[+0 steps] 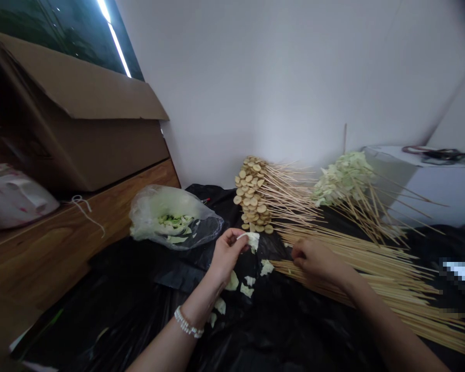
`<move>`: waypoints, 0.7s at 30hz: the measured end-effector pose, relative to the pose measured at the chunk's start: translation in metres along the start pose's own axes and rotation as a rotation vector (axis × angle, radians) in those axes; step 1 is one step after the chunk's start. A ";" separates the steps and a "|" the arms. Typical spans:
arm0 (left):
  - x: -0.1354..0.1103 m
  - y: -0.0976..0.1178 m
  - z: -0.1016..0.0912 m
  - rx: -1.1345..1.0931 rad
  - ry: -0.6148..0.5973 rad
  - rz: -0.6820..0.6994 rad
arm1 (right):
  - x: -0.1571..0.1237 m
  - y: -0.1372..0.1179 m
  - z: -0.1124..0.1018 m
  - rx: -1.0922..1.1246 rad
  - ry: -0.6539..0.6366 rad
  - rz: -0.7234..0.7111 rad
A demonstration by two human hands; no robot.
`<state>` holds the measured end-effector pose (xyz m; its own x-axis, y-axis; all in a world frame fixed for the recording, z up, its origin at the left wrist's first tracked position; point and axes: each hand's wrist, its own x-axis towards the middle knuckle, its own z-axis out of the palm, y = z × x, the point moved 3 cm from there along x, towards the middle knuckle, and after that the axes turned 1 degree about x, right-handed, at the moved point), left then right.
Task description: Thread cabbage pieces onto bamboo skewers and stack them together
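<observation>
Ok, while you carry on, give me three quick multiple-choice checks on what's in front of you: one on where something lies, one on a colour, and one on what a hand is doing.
1. Where does the clear plastic bag lie relative to the skewered round slices?
A. To their right
B. To their left
C. On top of them

2. What colour are the beads of the bracelet on the left wrist?
A. White
B. Red
C. Black

3. What does the left hand hold?
A. Nothing
B. A knife
C. A pale green cabbage piece

Answers:
1. B, the bag sits left of the stacked slices.
2. A, the beads show white against the wrist.
3. C, the piece is pinched in the fingertips.
</observation>
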<state>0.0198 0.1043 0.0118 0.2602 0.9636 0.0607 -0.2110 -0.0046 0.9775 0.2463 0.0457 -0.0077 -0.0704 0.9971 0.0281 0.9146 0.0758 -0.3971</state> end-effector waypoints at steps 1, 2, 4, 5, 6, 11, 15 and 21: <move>0.000 0.000 0.000 -0.010 0.010 -0.007 | -0.001 0.000 0.001 -0.017 -0.013 0.014; 0.000 -0.001 -0.001 -0.020 0.016 -0.015 | -0.001 0.000 0.003 -0.029 -0.020 0.024; 0.001 -0.002 -0.001 -0.035 0.011 -0.033 | -0.002 -0.001 0.004 -0.054 -0.021 0.032; 0.001 -0.003 -0.001 -0.039 0.002 -0.041 | -0.003 -0.002 0.004 -0.065 -0.019 0.032; 0.001 -0.004 -0.001 -0.040 -0.010 -0.046 | -0.003 -0.002 0.003 -0.075 -0.016 0.032; 0.002 -0.006 0.000 -0.038 -0.054 -0.039 | -0.003 -0.012 -0.002 -0.097 0.088 0.009; 0.002 -0.004 0.000 -0.005 -0.044 -0.021 | -0.002 -0.031 -0.005 -0.157 0.253 -0.079; 0.002 0.000 -0.004 0.071 0.041 0.047 | -0.013 -0.059 -0.007 -0.226 0.593 -0.221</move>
<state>0.0170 0.1073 0.0110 0.2120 0.9721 0.0999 -0.1541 -0.0676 0.9857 0.1964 0.0288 0.0217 -0.0938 0.7860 0.6111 0.9693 0.2122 -0.1241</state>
